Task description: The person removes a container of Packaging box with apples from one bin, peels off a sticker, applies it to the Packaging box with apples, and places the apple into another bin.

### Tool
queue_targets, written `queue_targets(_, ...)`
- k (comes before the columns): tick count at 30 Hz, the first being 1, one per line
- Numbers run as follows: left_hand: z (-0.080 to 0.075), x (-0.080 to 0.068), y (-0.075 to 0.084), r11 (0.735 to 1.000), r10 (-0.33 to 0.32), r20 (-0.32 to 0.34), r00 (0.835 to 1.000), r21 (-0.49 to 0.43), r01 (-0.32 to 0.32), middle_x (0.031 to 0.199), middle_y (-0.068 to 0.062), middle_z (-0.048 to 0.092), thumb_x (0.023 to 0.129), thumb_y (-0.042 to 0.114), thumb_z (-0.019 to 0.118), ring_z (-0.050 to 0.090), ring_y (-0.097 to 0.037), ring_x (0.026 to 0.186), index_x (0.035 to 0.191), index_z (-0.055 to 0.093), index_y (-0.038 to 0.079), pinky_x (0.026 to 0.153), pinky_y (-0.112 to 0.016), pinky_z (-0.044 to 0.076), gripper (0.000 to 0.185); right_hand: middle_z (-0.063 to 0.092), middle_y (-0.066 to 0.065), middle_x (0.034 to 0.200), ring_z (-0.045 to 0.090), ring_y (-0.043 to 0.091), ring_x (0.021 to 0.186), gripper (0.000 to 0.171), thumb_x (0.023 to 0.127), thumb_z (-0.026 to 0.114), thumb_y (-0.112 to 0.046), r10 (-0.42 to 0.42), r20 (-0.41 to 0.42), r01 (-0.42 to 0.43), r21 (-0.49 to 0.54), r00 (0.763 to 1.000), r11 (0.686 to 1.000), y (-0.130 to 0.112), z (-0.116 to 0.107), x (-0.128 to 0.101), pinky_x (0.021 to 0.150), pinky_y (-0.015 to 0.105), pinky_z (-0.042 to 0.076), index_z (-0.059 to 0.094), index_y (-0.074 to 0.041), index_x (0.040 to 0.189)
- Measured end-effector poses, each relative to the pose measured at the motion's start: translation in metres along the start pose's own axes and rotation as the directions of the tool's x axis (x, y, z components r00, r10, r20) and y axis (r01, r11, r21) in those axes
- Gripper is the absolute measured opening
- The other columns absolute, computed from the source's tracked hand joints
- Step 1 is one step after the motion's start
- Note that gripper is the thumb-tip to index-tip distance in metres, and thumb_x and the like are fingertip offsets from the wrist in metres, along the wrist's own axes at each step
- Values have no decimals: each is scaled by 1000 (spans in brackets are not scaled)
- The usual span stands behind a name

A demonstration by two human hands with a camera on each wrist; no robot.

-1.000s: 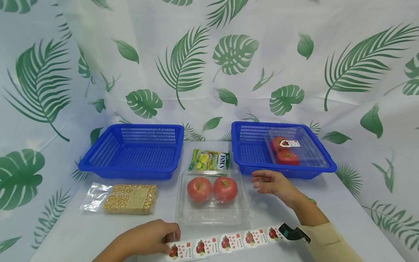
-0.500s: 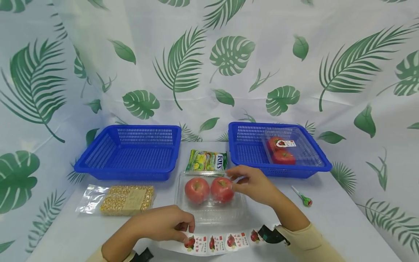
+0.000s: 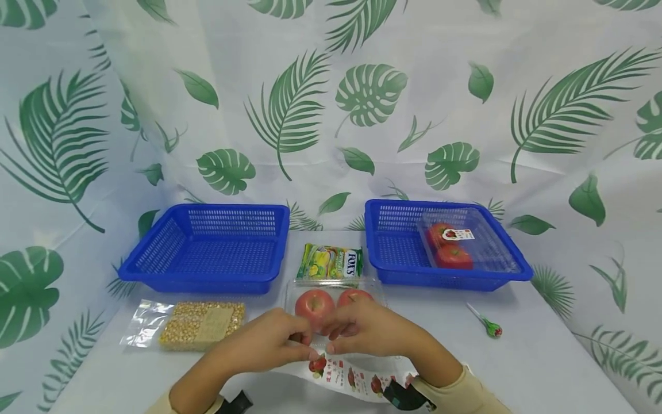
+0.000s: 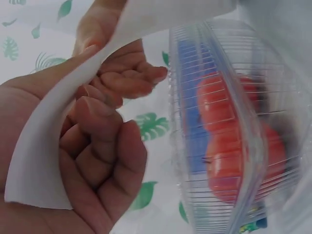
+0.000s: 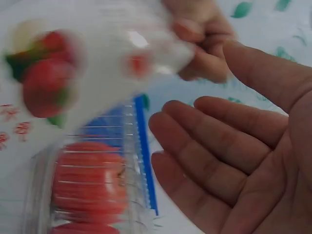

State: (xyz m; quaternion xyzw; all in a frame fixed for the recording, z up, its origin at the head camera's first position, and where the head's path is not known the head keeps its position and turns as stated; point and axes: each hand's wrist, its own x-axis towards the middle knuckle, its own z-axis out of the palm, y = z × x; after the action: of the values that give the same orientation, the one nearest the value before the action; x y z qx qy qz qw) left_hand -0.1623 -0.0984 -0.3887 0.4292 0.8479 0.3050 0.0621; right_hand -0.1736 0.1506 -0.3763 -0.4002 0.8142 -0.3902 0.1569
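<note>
My left hand (image 3: pixel 271 342) pinches the end of a strip of apple-printed sticker labels (image 3: pixel 351 380) between thumb and curled fingers. In the left wrist view its backing paper (image 4: pixel 41 151) curves over the palm. Close beside the left fingertips, my right hand (image 3: pixel 374 330) holds nothing; the right wrist view shows its fingers (image 5: pixel 214 151) loosely bent and apart. Behind both hands lies a clear plastic clamshell box (image 3: pixel 380 290) with two red apples (image 3: pixel 312 305) inside, partly hidden by the right hand.
An empty blue basket (image 3: pixel 207 282) stands at back left. Another blue basket (image 3: pixel 398 276) at back right holds a labelled apple box (image 3: pixel 486 253). A FOX'S candy bag (image 3: pixel 331 261), a bag of corn kernels (image 3: pixel 201 325) and a lollipop (image 3: pixel 488 326) lie on the table.
My right hand has moved left and down from beside the apple box to the left hand's fingertips. The left hand has risen with the strip's end, and the strip now sags in a curve.
</note>
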Motion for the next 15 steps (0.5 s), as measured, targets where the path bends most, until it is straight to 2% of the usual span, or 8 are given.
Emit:
queue_targets(3,3,2,-4,999,-3,-61,998,-43,0,62,21,46,89,44,68,35,5,54,78,58,27,46,-16,31,22,69,-12,100,64,6,92,31,89,72,-28,18,23,-19,44,1000,999,2,5,2,83,26,53,69,-18,119)
queue_targets(7,8,4,-6,994,-2,-106,994,-107,-10,64,20,52,89,44,67,39,5,54,79,58,25,46,-16,33,23,68,-16,90,63,4,84,23,89,72,-26,-5,30,4,48,1000,999,6,11,1,78,25,53,71,-21,112)
queue_targets(12,10,6,-6,980,-7,-70,997,-198,-8,73,20,61,89,37,71,49,4,63,83,63,24,55,-18,45,16,68,-16,87,63,4,81,17,90,72,-21,-24,35,22,63,999,998,10,11,-2,76,25,54,72,-17,106)
queue_targets(15,10,4,-4,965,-13,-16,1000,-264,9,78,19,63,87,33,74,52,2,68,87,66,23,60,-20,47,13,69,-13,89,63,5,81,17,89,72,-19,-9,34,6,95,999,995,11,11,-2,76,27,54,72,-15,105)
